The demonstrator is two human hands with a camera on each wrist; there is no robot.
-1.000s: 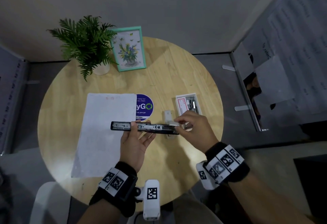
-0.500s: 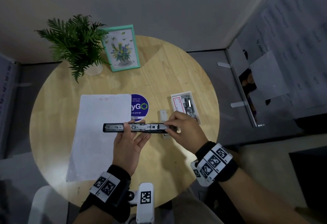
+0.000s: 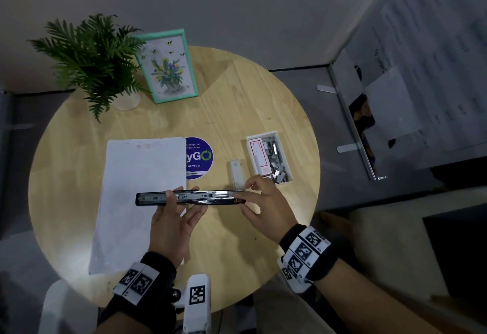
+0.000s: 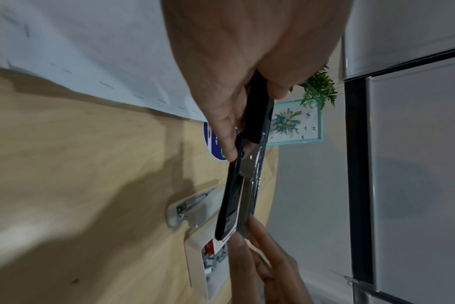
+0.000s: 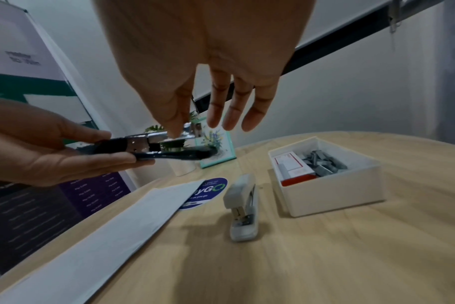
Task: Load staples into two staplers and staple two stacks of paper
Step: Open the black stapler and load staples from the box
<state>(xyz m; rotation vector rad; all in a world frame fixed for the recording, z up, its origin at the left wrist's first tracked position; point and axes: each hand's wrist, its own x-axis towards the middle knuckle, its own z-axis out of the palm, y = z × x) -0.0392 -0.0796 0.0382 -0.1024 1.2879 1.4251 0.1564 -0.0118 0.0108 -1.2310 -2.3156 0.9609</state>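
A black stapler (image 3: 189, 198) is folded open flat and held level above the table, its metal staple channel facing up. My left hand (image 3: 171, 217) grips its middle from below, thumb on the near side and fingers on the far side. My right hand (image 3: 263, 202) pinches the stapler's right end with thumb and forefinger; in the right wrist view the other fingers (image 5: 234, 107) are spread straight. A white stapler (image 3: 236, 173) lies closed on the table just behind. A white box (image 3: 262, 134) holds loose staple strips and a red-and-white staple packet. A white paper stack (image 3: 131, 175) lies on the left.
The round wooden table (image 3: 237, 96) carries a potted fern (image 3: 92, 59) and a teal picture frame (image 3: 168, 66) at the back. A blue round sticker (image 3: 200, 157) sits beside the paper. Grey panels stand to the right of the table.
Both hands have carried the black stapler slightly left over the paper's edge. The right hand's fingers stay at its right end. The head view has shifted.
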